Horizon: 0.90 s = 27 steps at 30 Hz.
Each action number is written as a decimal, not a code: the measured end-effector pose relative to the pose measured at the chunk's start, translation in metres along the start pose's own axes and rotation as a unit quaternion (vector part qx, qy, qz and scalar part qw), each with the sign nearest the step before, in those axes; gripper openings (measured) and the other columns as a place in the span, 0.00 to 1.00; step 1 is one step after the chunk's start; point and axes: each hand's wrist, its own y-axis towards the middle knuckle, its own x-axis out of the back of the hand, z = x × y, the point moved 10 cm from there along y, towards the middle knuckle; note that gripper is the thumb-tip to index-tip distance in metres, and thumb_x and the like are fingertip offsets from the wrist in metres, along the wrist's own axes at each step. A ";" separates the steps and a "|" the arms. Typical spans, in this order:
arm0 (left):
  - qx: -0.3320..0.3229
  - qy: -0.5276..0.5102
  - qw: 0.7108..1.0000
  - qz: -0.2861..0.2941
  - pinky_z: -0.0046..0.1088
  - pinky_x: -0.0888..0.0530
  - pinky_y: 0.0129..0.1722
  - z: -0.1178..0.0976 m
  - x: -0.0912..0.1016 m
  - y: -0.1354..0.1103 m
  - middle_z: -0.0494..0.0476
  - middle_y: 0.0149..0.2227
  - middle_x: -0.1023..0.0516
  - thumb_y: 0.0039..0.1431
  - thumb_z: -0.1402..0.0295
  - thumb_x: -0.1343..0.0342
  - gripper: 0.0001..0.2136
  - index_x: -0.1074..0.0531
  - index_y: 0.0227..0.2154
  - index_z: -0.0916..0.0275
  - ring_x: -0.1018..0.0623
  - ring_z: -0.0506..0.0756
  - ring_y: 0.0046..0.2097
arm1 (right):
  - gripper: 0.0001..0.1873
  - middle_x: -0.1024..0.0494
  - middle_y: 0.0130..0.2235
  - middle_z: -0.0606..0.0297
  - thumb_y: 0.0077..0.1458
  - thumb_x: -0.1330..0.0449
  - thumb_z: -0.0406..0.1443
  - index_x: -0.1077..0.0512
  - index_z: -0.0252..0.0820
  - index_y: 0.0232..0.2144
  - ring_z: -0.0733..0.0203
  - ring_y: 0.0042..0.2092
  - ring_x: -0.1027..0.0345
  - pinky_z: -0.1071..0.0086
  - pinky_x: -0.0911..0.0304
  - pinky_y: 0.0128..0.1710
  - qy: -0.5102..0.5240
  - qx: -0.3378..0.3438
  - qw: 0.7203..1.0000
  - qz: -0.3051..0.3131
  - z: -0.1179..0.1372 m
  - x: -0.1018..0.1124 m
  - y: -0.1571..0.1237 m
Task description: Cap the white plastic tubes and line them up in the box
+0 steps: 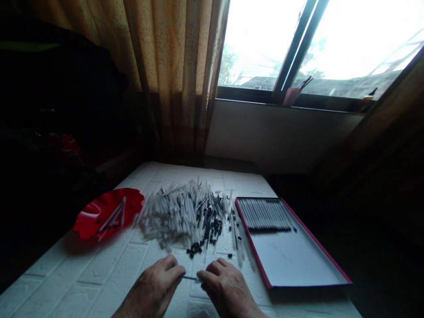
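My left hand (152, 287) and my right hand (227, 289) sit close together near the near edge of the table, pinching a thin dark rod (190, 278) from either end. Its right end meets a pale piece inside my right fingers, partly hidden. Just ahead of my hands lies a large loose heap of clear plastic tubes (179, 216), with many small black parts (208, 229) scattered along its right side. Several long clear tubes (240, 240) lie near my right hand.
A red scalloped plate (107, 214) holding a few thin rods stands left of the heap. To the right is a red-rimmed grey tray (291, 260) with a neat row of black-tipped tubes (265, 215). The table (59, 265) has a white brick pattern. A curtain and bright window lie beyond.
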 end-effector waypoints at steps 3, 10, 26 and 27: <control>-0.010 -0.065 0.997 -0.032 0.27 0.24 0.45 -0.007 -0.014 -0.001 0.57 0.44 0.23 0.61 0.74 0.51 0.14 0.28 0.47 0.54 0.21 0.56 0.45 | 0.10 0.22 0.30 0.70 0.48 0.33 0.30 0.27 0.48 0.33 0.59 0.31 0.30 0.72 0.41 0.27 0.021 0.002 0.999 -0.042 0.006 -0.005 -0.001; 0.050 -0.389 0.913 -0.112 0.39 0.36 0.60 0.000 -0.050 0.009 0.60 0.66 0.40 0.66 0.50 0.59 0.25 0.41 0.62 0.55 0.39 0.60 0.65 | 0.08 0.22 0.31 0.66 0.55 0.41 0.29 0.29 0.46 0.37 0.59 0.31 0.27 0.73 0.36 0.28 0.113 0.010 0.984 -0.135 0.003 -0.005 -0.008; 0.053 0.118 0.991 -0.041 0.32 0.23 0.38 0.034 -0.065 0.039 0.54 0.37 0.22 0.57 0.78 0.43 0.11 0.24 0.37 0.56 0.20 0.57 0.38 | 0.10 0.23 0.31 0.62 0.63 0.52 0.32 0.34 0.44 0.43 0.61 0.31 0.27 0.75 0.33 0.30 0.195 -0.014 0.957 -0.213 -0.038 -0.020 -0.039; 0.052 0.125 0.990 -0.037 0.32 0.23 0.38 0.033 -0.065 0.041 0.54 0.37 0.22 0.56 0.79 0.43 0.10 0.24 0.37 0.56 0.20 0.57 0.38 | 0.10 0.23 0.31 0.62 0.63 0.52 0.32 0.34 0.44 0.43 0.61 0.31 0.27 0.75 0.33 0.30 0.196 -0.015 0.957 -0.214 -0.038 -0.020 -0.040</control>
